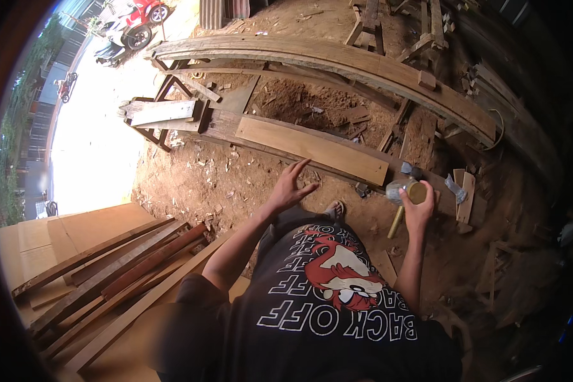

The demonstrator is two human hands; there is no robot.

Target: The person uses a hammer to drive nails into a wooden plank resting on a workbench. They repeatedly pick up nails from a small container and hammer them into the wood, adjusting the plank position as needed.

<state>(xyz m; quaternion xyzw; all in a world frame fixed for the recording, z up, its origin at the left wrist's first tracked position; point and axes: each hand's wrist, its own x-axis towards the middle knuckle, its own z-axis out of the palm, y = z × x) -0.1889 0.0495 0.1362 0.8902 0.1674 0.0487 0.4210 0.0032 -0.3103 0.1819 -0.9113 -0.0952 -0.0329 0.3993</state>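
My right hand (418,204) grips a clear jar (395,191) by its gold-coloured lid (417,193), with the jar tilted on its side above the bench's right part. Under the jar, a yellowish tool handle (395,223) sticks out past the bench edge; a dark head (414,172) beyond the jar may belong to it, probably a hammer. With fingers spread and nothing in them, my left hand (289,188) hovers by the near edge of a smooth light wooden board (310,149). That board lies flat along a rough plank bench (219,125); whether my fingertips touch it I cannot tell.
Short boards (164,112) lie at the bench's left end. Wood offcuts and a crumpled plastic bag (455,189) sit at its right. Behind stands a long beam (291,51) on trestles, bearing a small block (427,80). Lumber strips (124,267) lie at lower left.
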